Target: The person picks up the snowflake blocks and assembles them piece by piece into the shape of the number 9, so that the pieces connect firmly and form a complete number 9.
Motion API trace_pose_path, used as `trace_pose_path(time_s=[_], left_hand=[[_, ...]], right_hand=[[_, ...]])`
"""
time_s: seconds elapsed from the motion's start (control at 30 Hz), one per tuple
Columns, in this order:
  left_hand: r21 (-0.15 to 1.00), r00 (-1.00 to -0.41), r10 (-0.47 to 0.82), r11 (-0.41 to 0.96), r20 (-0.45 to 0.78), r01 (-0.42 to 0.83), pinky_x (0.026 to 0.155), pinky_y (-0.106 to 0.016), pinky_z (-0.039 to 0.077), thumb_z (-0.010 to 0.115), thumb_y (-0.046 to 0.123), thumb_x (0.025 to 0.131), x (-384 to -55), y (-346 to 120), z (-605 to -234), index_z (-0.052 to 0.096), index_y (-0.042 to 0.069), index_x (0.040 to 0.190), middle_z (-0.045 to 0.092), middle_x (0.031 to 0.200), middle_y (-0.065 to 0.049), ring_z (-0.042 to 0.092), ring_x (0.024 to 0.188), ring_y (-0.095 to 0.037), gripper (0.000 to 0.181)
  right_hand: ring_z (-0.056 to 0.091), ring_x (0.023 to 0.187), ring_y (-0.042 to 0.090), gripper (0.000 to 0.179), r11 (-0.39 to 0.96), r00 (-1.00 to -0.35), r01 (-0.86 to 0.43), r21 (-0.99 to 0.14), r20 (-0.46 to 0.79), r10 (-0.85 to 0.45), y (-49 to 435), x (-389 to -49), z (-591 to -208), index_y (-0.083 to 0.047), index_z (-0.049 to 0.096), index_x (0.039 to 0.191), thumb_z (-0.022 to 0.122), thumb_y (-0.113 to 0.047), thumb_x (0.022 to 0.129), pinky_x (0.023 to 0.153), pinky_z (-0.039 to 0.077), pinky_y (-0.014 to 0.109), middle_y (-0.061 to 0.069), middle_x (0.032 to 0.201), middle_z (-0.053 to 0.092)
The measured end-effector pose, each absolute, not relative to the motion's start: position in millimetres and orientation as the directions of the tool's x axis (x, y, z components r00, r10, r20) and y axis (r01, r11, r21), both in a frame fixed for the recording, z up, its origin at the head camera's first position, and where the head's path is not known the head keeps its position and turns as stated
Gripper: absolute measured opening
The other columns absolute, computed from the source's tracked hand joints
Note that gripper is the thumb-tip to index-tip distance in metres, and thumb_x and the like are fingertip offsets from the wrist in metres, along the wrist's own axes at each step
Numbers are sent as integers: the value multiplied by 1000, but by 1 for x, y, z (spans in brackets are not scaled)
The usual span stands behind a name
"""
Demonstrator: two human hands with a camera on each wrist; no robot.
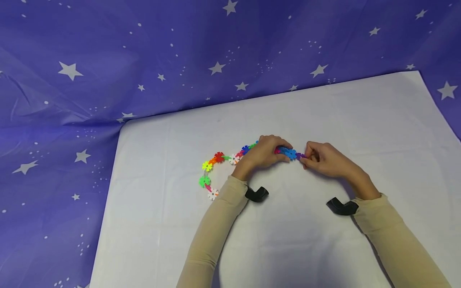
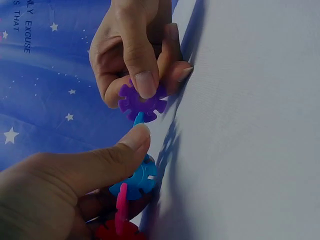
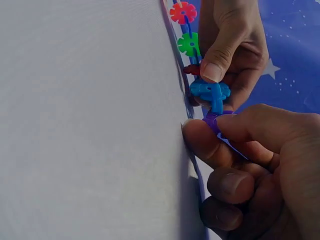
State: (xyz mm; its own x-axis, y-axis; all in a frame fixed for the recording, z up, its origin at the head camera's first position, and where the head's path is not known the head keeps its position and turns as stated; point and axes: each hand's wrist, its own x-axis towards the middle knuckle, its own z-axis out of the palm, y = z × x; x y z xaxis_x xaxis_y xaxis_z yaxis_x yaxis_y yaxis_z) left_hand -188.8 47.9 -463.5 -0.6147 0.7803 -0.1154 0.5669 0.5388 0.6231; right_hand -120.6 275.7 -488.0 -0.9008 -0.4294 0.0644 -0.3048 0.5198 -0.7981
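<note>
A chain of colourful notched plastic discs [image 1: 205, 181], slotted into one another, curves over the table from the left toward both hands. My left hand [image 1: 265, 152] holds the chain near its right end, thumb and fingers pinching the blue discs [image 2: 140, 180]. Between the thumb and finger of my right hand [image 1: 325, 159] is a purple disc [image 2: 142, 102]. The purple disc meets the edge of a blue disc at the chain's end. Part of the chain is hidden under my left hand.
A white cloth covers the table [image 1: 162, 232]. Behind it and along the left hangs a purple-blue curtain [image 1: 180, 52] with white stars. Black curved pieces [image 1: 257, 194] stick out at both wrists, by the beige sleeves.
</note>
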Motion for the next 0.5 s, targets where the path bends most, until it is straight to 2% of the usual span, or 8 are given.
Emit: trace_pose_path(time_s=[0.27,0.5], left_hand=[[627,-607,787,530,-112,571,96,-34,34,74,28,88,-189,48,-465,70,14,120,71,116,2,60,107,-11,35],[607,-577,810,510,-101,609,99,-38,37,74,28,88,-190,48,-464,71,14,121,72,112,0,60,104,-13,37]], right_hand=[[38,52,2,21,533,-908,-311,-787,80,-411,274,-122,-492,-11,56,77,71,-1,87,47,34,22,-5,64,51],[38,50,1,22,523,-903,-321,-790,89,-421,272,-121,-494,-11,55,76,70,1,87,46,33,22,-6,62,53]])
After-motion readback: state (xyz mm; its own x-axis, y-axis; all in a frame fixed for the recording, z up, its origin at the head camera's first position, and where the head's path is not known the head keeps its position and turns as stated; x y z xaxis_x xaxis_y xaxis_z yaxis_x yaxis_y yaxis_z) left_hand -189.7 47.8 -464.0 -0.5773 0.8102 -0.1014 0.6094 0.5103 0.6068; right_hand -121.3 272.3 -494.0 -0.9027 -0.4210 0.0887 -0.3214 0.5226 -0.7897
